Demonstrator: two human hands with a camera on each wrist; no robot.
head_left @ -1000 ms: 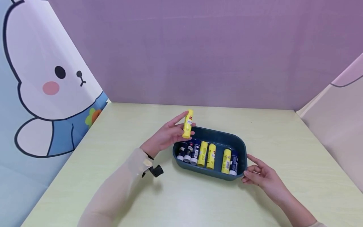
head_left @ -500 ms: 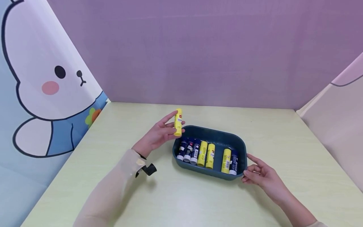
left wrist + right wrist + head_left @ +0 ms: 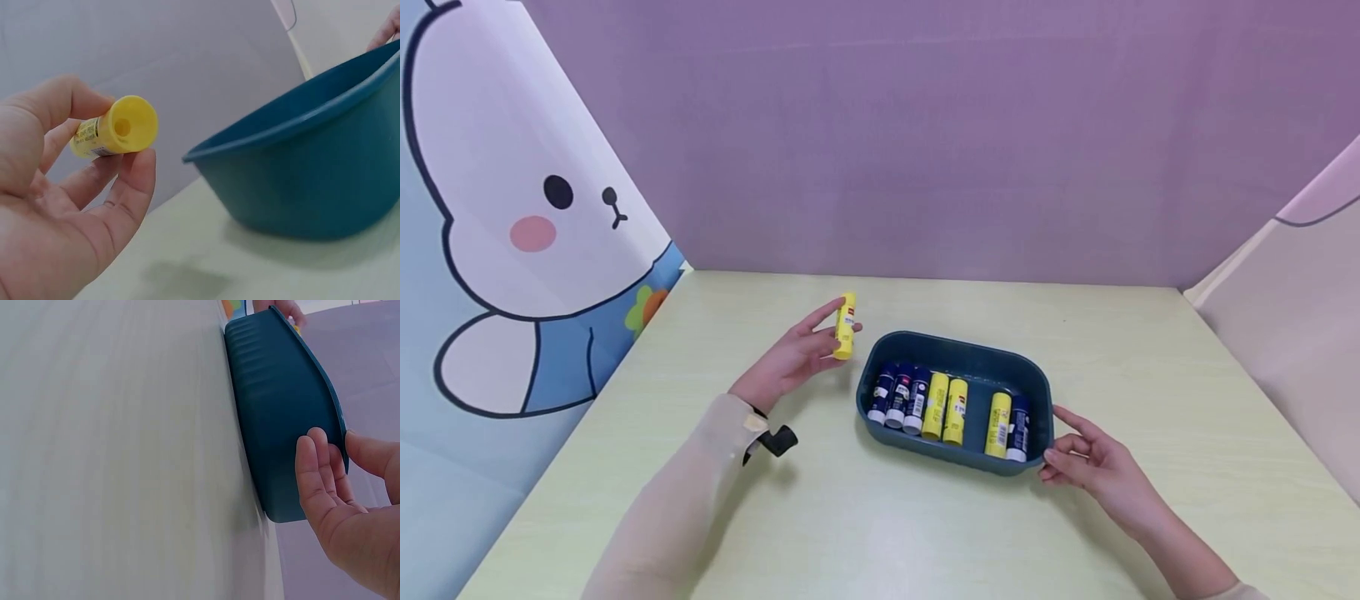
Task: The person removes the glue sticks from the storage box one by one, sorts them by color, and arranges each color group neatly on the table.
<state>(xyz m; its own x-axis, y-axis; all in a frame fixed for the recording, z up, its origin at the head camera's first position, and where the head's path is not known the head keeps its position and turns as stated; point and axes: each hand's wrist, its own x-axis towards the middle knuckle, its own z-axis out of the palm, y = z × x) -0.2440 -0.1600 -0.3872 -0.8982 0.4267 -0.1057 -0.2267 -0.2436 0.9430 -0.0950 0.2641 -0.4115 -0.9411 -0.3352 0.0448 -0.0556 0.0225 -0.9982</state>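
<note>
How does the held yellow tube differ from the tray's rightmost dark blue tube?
The yellow tube has yellow ends; the dark blue tube has a white end. The yellow tube is in the left grip, outside the tray; the dark blue tube rests inside. Both are labelled cylinders.

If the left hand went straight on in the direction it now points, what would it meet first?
Probably the purple backdrop; the left hand, holding a yellow glue stick, seems aimed past the teal bin, though depth is unclear.
</note>
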